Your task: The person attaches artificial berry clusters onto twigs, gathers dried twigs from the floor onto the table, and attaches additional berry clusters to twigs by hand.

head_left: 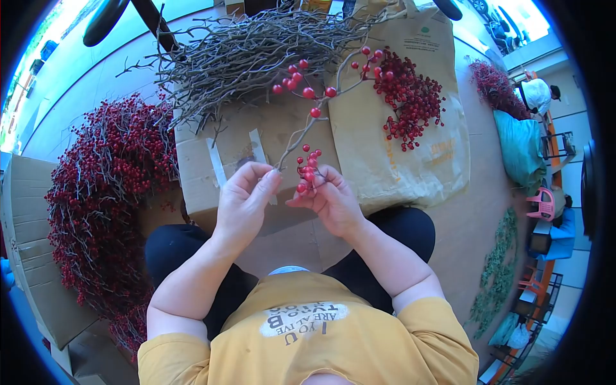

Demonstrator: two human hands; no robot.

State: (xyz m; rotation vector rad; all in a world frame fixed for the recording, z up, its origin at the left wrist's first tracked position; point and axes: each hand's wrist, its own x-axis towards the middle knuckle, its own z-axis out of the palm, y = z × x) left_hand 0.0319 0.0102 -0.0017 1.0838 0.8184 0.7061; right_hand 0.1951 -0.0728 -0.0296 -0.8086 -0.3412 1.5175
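My left hand (247, 196) pinches the lower end of a brown artificial branch (296, 136) between thumb and fingers. The branch slants up to the right and carries red berries along its forks. In my right hand (335, 202), close beside it, is a small sprig of red berries (308, 169), its stem held between the fingertips. Both hands are above the near edge of a cardboard box (199, 170). A pile of bare twigs (256, 58) lies across the back of the box. To its right, a heap of loose berry sprigs (410, 96) rests on a tan sack (398, 173).
A large mound of finished-looking red-berry branches (109, 192) stands at my left, next to an open carton (35, 237). On the right are green foliage (497, 276), a green bag (518, 151), a pink chair (543, 204) and another person (538, 96) in white.
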